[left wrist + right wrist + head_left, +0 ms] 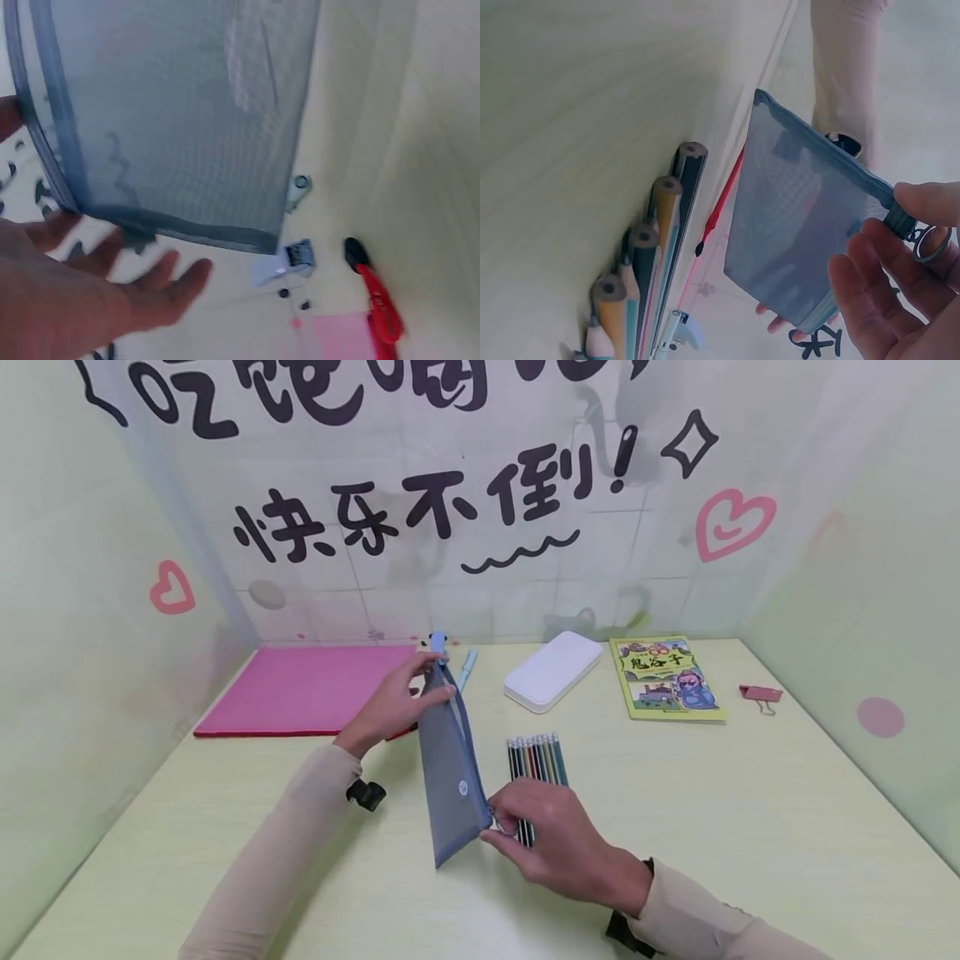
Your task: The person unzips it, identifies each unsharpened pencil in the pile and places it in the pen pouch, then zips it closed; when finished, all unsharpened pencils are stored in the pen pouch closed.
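A grey-blue mesh zipper pouch is held up on edge above the table, its zipper side toward the right. My left hand grips the pouch's far end between thumb and fingers. At the near corner, my right hand pinches the zipper end, where a metal ring hangs beside the fingers. The mouth looks partly parted near the far end. Several pencils lie side by side on the table just beyond the right hand, which partly hides them. Through the mesh, the pouch appears flat.
Behind the pouch lie a light-blue pen and a pink folder. A red-and-black item sits near the folder. Farther right are a white case, a comic-covered booklet and a pink binder clip. Printed walls enclose the table.
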`<state>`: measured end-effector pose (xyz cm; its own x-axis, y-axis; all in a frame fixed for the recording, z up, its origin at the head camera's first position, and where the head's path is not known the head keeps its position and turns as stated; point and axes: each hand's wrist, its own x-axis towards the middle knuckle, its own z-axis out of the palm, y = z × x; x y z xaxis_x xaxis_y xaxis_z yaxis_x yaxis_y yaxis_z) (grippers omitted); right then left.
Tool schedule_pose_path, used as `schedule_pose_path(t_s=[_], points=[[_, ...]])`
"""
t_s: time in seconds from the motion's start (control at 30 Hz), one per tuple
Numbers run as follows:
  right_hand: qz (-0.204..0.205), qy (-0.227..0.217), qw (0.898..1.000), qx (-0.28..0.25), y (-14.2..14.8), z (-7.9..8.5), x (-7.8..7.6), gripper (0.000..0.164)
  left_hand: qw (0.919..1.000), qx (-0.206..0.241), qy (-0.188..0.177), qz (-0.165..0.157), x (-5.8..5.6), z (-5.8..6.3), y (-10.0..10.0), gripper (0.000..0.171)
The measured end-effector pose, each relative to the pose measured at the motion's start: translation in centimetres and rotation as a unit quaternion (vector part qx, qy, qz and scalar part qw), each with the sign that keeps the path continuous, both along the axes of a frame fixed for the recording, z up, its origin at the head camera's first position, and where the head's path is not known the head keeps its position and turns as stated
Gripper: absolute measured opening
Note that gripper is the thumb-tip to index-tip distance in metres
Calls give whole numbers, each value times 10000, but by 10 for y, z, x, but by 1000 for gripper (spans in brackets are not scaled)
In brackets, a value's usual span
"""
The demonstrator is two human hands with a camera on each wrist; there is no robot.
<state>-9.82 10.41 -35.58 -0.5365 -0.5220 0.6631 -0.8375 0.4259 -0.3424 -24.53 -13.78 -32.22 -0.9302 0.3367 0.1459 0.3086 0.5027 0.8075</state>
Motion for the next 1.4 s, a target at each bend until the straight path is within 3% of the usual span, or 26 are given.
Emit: schedule_pose_path(t_s=[0.1,0.17,0.27,0.4,0.5,0.57,0.67,0.73,0.8,0.87,0.97,1.17,1.3,1.4], points=[[-67,-4,10000,31,1,-1,-1,33,9976,-542,350,234,12,4,12,74],[-106,-25,9999,51,1,-2,-2,33,9944,-803,565,393,20,7,19,76],[-187,-117,9997,109,1,-4,-3,32,9889,-1134,788,544,34,10,28,63],[-250,-268,9992,161,0,-4,-3,33,9804,-1673,964,396,50,13,33,33],[-234,-348,9990,157,1,-4,-3,32,9789,-1766,1013,187,54,14,34,20],[-135,-442,9988,155,2,-5,-4,30,9825,-1614,920,111,55,15,34,17],[372,-900,9951,156,6,-5,-7,26,9883,-1364,684,17,53,13,31,17],[837,-1476,9854,125,9,-5,-11,23,9913,-1215,506,-42,52,11,30,18],[1217,-2156,9688,68,12,-4,-16,26,9929,-1129,354,-82,51,9,28,20],[1359,-2722,9526,-20,15,-4,-22,31,9941,-1061,219,-97,51,7,26,20],[1203,-3172,9406,-137,15,-4,-30,35,9952,-973,50,-63,52,5,25,20],[665,-3611,9298,-245,6,-2,-48,30,9956,-930,-67,-53,55,2,24,20],[200,-4078,9124,-278,-4,1,-63,28,9954,-933,-69,-187,56,2,24,21],[-174,-4461,8936,-472,-10,2,-74,27,9955,-906,-53,-272,57,4,24,23]])
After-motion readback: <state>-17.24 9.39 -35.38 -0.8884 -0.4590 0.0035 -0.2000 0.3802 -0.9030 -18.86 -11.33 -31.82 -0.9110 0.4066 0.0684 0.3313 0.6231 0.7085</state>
